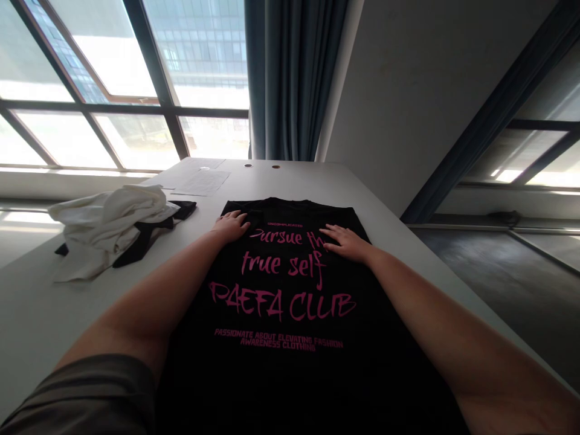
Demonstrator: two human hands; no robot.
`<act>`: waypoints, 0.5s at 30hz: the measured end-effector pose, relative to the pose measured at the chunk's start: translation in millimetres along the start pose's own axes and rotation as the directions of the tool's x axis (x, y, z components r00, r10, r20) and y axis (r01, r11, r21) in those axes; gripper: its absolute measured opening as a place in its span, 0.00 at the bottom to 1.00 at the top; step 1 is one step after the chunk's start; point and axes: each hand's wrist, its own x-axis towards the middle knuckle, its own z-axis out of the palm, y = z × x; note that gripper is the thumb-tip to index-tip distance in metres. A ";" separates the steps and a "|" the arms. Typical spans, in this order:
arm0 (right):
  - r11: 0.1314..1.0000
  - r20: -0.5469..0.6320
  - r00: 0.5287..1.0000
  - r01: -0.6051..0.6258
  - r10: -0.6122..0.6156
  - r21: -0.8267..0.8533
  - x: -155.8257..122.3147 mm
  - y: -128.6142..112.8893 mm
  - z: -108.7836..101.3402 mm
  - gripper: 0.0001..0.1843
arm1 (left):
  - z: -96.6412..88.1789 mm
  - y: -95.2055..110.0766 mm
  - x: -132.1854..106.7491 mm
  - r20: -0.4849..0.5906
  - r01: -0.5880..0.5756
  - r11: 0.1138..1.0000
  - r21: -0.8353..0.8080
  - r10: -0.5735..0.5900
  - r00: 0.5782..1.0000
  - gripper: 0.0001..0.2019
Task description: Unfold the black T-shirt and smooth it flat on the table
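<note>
A black T-shirt [281, 362] with pink lettering lies flat on the white table [36, 326] in front of me, its printed side up. My left hand [230, 226] rests palm down on the shirt's upper left part, fingers spread. On the upper right part my right hand [345, 241] lies flat over the pink words, fingers apart. Neither hand grips the cloth.
A crumpled pile of white cloth [111, 226] with black garments [145, 235] under it sits at the left of the table. Sheets of paper [202, 181] lie at the far end. Windows, a curtain [294, 78] and a wall stand beyond; the floor drops off at the right.
</note>
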 end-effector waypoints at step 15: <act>1.000 -0.001 1.000 -0.004 0.004 0.001 3.3 5.7 4.3 0.40 | 0.6 -0.3 0.7 -0.006 -0.002 1.000 0.005 0.002 1.000 0.34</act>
